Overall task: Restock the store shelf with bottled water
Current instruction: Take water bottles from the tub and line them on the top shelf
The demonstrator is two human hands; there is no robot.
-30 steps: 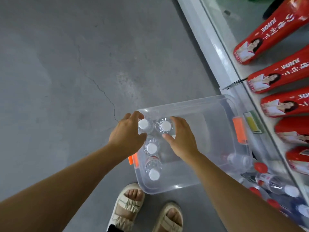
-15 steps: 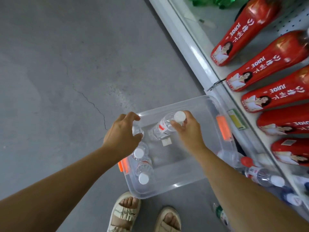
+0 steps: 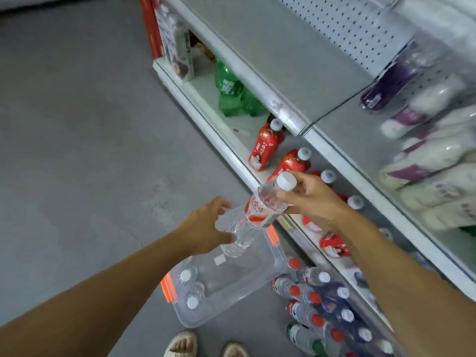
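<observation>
My right hand (image 3: pixel 309 202) grips a clear water bottle (image 3: pixel 260 212) by the neck, just under its white cap. The bottle has a red label and hangs tilted above the far end of the clear plastic bin (image 3: pixel 257 276) on the floor. My left hand (image 3: pixel 206 228) curls round the bottle's lower half, thumb beneath and fingers above. Up to 3 more white-capped water bottles (image 3: pixel 192 289) stand at the bin's near left end. More water bottles (image 3: pixel 316 297) with red and white caps fill the bottom shelf at lower right.
Red juice bottles (image 3: pixel 268 145) and green soda bottles (image 3: pixel 231 91) line the bottom shelf. The grey upper shelf (image 3: pixel 296 60) overhangs them, with white and purple packs (image 3: pixel 432 155) at right. Grey concrete floor spreads left. My sandalled feet (image 3: pixel 206 346) stand beside the bin.
My right hand has lifted one bottle out of the bin and up toward the shelf. My left hand left the bottles in the bin and came up to the lifted bottle's lower half.
</observation>
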